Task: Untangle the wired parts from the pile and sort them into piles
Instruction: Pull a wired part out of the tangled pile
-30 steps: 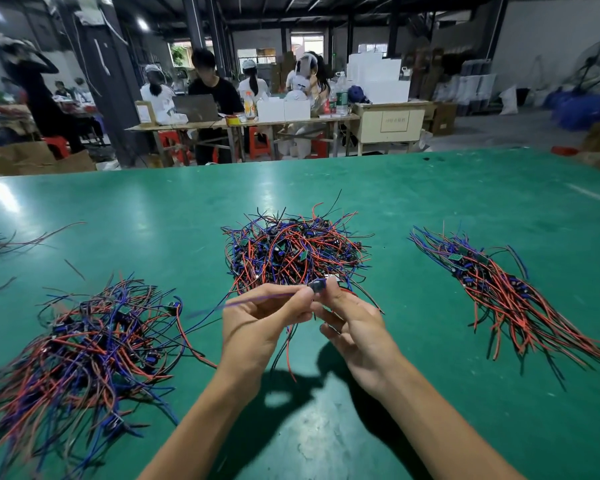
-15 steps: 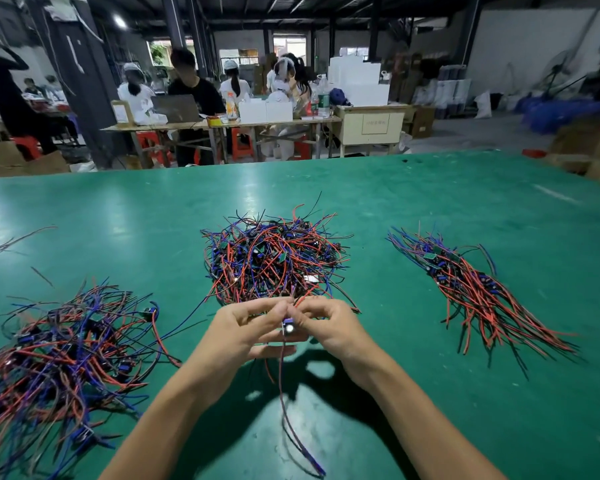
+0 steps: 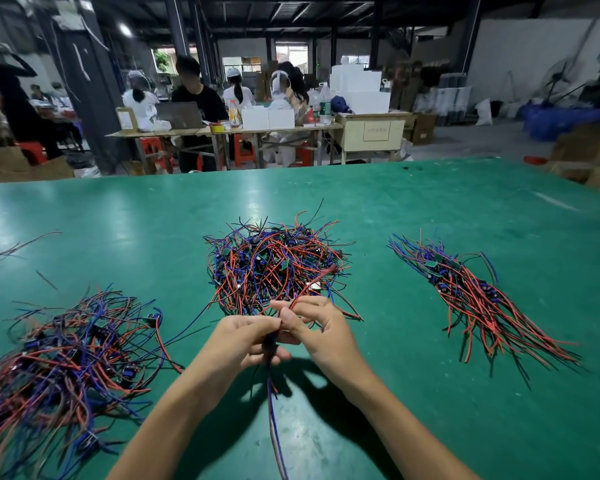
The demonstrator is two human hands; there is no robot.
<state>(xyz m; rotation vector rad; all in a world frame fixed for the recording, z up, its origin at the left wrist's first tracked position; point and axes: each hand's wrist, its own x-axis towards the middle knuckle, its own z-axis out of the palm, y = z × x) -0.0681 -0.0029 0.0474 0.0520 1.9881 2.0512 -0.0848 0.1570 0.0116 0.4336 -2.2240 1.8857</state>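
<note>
Head view shows my left hand (image 3: 238,336) and right hand (image 3: 314,329), near the worktop's (image 3: 430,202) front edge, now pinching one wired part (image 3: 270,344), its wires newly hanging free of the tangled pile (image 3: 274,265), ready for sorting.

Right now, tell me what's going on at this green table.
A person is sorting wired parts by hand. The left hand and right hand together hold one wired part, its wires hanging toward the table. A tangled pile lies just beyond the hands, a looser pile to the left, and a neatly aligned pile to the right.
</note>
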